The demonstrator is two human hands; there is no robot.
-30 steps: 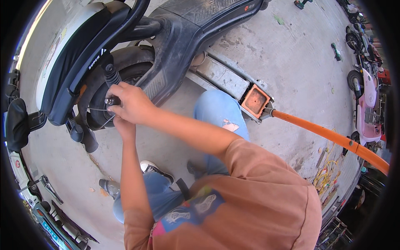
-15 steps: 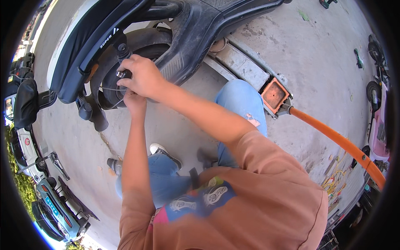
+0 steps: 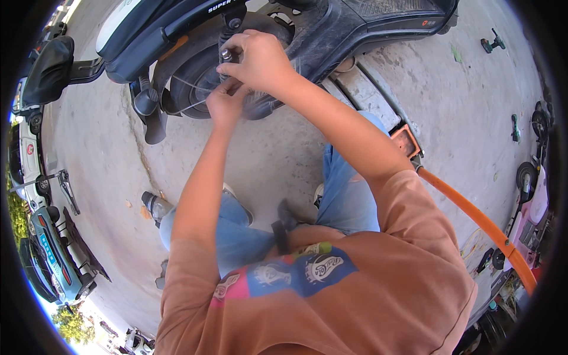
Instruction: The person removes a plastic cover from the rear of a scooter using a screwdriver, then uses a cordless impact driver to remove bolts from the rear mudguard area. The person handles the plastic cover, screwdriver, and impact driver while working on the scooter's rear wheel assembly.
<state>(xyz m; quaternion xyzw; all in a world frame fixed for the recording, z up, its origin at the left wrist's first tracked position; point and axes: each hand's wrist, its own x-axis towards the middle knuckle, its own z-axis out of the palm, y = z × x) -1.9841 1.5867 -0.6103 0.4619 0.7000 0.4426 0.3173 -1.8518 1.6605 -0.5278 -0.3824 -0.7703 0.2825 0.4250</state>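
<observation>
My right hand [image 3: 258, 62] is closed beside the scooter's wheel [image 3: 195, 77], with thumb and fingers around a short dark cylindrical piece with a bright metal end [image 3: 226, 54]. Just below it, my left hand [image 3: 226, 105] reaches up to the hub area, its fingertips bunched together. Whatever those fingertips grip is hidden. Thin pale cables [image 3: 190, 106] cross the wheel and run toward the left hand. Above my right hand a shock absorber [image 3: 234, 22] drops from the black scooter body [image 3: 355, 29].
A floor jack [image 3: 370, 97] with an orange-rimmed tray [image 3: 406, 141] stands under the scooter. Its orange handle [image 3: 473, 210] slopes down to the right. A green cordless drill [image 3: 493, 41] lies at far right. Parked scooters [image 3: 56, 254] line the left, and a pink one [image 3: 531, 204] the right.
The head view has shifted, so scooter and hands sit farther right and higher in it. Both hands stay at the wheel, and the right still holds the dark piece.
</observation>
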